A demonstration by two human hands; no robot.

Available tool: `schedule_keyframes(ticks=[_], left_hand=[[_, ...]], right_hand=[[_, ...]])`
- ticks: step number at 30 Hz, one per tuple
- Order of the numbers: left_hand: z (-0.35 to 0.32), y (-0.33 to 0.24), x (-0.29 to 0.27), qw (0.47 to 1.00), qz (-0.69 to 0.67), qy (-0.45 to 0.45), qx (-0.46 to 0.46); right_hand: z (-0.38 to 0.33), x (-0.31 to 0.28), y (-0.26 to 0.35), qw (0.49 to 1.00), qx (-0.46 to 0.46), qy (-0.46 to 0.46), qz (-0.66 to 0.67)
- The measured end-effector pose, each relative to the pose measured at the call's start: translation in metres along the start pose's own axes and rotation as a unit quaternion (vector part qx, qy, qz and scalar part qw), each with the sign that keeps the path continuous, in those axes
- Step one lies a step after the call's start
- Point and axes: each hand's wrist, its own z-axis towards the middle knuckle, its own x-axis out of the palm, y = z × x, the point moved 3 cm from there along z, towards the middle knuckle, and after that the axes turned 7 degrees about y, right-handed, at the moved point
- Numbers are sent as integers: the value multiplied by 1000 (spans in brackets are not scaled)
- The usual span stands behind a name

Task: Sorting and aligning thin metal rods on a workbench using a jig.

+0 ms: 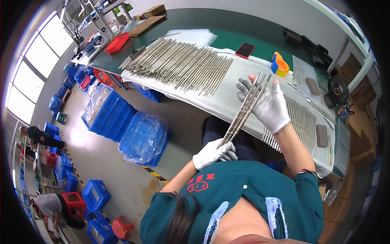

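Holding a small bundle of metal rods (243, 112) up over the lap, both hands are gloved in white. The rods are thin, straight, dull silver, about four or five of them pressed together, too close to count surely. Left hand (214, 153) is closed around the lower ends; right hand (269, 104) grips the upper part, fingers curled behind, thumb and a fingertip standing up beside the tips.

Beyond them, the surface (243, 28) is dark green, with a white sheet (195, 95) spread over its near edge. A long row of rods (183, 65) lies side by side on that sheet at left, far too many to count; another row (302, 120) lies at right, past the right hand. Two grey blocks (321, 135) sit among that right-hand row.

One red phone (245, 50) lies flat near the sheet's far edge. One orange, yellow and blue tape dispenser (279, 65) sits just beside it. A small black fan (337, 91) stands at the far right. Flat brown cardboard (147, 24) rests at the far end, a red tray (117, 42) nearby. Down on the floor, blue crates (111, 116) stand stacked, some under clear plastic.
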Motion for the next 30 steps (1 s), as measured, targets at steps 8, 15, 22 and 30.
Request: schedule_keyframes(ticks=[8,15,22,30], left_hand=[[13,-17,-18,999,-25,-30,-3],[48,-51,-42,998,40,21,-43],[89,-99,-60,981,67,160,-92],[86,-148,-98,945,171,210,-186]], right_hand=[[34,-24,-22,987,93,-9,-132],[51,-74,-17,984,75,-98,-126],[64,-107,17,981,-26,-180,-67],[55,-100,78,995,-32,-92,34]])
